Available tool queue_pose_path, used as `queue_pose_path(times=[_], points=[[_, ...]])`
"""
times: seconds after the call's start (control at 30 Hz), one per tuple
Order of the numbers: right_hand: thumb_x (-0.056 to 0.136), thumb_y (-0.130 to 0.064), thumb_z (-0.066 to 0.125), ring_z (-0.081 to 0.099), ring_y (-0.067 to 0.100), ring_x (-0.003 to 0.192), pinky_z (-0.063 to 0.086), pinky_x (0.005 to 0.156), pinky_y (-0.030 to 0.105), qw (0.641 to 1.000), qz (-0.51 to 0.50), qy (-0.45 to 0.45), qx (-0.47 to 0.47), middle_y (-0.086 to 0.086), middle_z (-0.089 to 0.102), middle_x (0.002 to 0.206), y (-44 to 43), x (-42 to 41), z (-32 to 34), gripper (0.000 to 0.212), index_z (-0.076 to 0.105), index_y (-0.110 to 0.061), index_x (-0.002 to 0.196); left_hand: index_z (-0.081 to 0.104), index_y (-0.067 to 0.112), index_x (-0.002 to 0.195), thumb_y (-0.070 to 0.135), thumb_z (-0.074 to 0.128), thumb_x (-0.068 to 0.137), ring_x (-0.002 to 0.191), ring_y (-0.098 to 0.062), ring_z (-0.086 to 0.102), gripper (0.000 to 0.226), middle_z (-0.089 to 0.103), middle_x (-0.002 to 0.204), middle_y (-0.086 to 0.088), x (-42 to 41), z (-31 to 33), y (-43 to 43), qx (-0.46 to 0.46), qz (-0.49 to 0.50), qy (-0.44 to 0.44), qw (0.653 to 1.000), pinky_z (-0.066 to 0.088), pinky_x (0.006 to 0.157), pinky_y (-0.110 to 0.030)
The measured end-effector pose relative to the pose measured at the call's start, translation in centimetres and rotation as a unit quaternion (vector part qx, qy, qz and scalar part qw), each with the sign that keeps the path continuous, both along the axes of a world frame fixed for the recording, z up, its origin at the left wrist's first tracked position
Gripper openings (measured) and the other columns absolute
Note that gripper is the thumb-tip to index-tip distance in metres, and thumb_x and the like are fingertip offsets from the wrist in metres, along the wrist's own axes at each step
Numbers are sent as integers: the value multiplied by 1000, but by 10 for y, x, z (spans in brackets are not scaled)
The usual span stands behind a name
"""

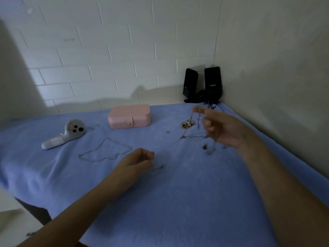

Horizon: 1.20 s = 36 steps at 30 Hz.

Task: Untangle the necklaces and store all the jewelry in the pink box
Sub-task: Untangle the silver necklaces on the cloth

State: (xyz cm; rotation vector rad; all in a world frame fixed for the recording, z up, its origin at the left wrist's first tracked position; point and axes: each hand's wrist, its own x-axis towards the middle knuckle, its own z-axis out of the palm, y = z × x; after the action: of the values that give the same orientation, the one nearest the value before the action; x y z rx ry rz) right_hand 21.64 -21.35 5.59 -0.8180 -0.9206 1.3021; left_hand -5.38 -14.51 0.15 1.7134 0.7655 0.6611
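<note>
Closed pink box (129, 116) lies flat with its clasp forward, loose silver chain (105, 150) spread front-left of it, gold clump (187, 124) right, tangled chains (183, 136) dangling farther right.

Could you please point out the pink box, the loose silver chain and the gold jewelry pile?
pink box (129, 113): head view, lid top.
loose silver chain (107, 138): head view, far bend.
gold jewelry pile (186, 125): head view, middle.

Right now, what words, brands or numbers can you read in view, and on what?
"EDIFIER": white letters on the right black speaker, blurred, so not certain.
On the left black speaker: a small white mark, too small to read.
On the pink box and the grey handheld device: no readable text.
</note>
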Motion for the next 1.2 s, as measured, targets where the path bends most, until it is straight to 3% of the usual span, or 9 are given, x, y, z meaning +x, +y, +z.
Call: queue_pose_path(times=[0.13, 0.23, 0.37, 0.53, 0.73, 0.87, 1.0, 1.1, 1.2], points=[[84, -19, 49, 37, 1, 35, 37, 39, 13, 993, 34, -107, -30, -4, 58, 58, -1, -11, 1, 31, 61, -17, 112, 58, 21, 114, 24, 63, 89, 103, -7, 55, 26, 60, 117, 5, 31, 28, 8, 80, 45, 71, 993, 40, 76, -7], [87, -17, 48, 31, 1, 32, 31, 36, 12, 989, 68, -123, -36, -1, 64, 64, -1, -8, 1, 36, 59, -22, 120, 52, 20, 130, 35, 56, 92, 111, -3, 54, 41, 58, 124, 8, 66, 43, 13, 59, -45, 54, 996, 42, 93, -12], [89, -17, 46, 31, 2, 31, 28, 34, 13, 986, 90, -137, -14, 3, 66, 65, -2, -5, 1, 39, 58, -28, 125, 65, 7, 103, 26, 49, 96, 87, -11, 66, 25, 68, 88, 0, 100, 42, 15, -77, -164, -45, 982, 51, 94, -29], [87, -13, 51, 34, 2, 32, 34, 37, 14, 989, -15, -138, -40, 5, 69, 67, 0, 8, 5, 23, 72, -10, 95, 57, 13, 68, 17, 42, 97, 57, -12, 51, 33, 41, 53, 3, 101, 36, 27, -247, -119, -213, 938, 57, 73, -29], [86, -3, 61, 50, 5, 47, 49, 54, 16, 959, -121, -247, -60, 2, 68, 80, 5, 5, 2, 18, 67, -10, 101, 59, 13, 84, 17, 39, 98, 36, -5, 32, 24, 27, 45, 8, 89, 41, 37, -330, -105, -311, 885, 54, 54, -21], [80, -14, 72, 50, 7, 55, 50, 61, 16, 917, -92, -380, -79, 13, 60, 77, 8, 0, -4, 16, 74, -14, 96, 62, 14, 91, 19, 39, 100, 37, -4, 29, 25, 31, 49, 8, 85, 38, 40, -233, -84, -222, 943, 33, 37, -15], [86, -27, 66, 36, 8, 44, 51, 64, 17, 909, -77, -398, -96, 6, 44, 50, 9, -13, -5, 18, 76, -13, 91, 69, 11, 83, 15, 48, 98, 39, -8, 43, 26, 52, 59, 0, 86, 32, 40, -2, 45, -103, 994, 41, 41, -20], [94, -26, 56, 33, 6, 41, 54, 68, 23, 915, -86, -381, -103, -5, 28, 41, 10, -16, -5, 25, 74, -9, 97, 70, 12, 79, 14, 53, 96, 42, -7, 51, 24, 64, 69, -2, 86, 30, 39, -4, 84, -119, 989, 43, 42, -19], [92, -23, 58, 47, 6, 44, 55, 76, 30, 910, -70, -395, -104, -4, 48, 42, 9, -19, -6, 22, 73, -10, 101, 69, 14, 80, 14, 55, 94, 42, -6, 51, 20, 68, 72, 1, 86, 32, 37, -28, 97, -144, 984, 43, 41, -17]])
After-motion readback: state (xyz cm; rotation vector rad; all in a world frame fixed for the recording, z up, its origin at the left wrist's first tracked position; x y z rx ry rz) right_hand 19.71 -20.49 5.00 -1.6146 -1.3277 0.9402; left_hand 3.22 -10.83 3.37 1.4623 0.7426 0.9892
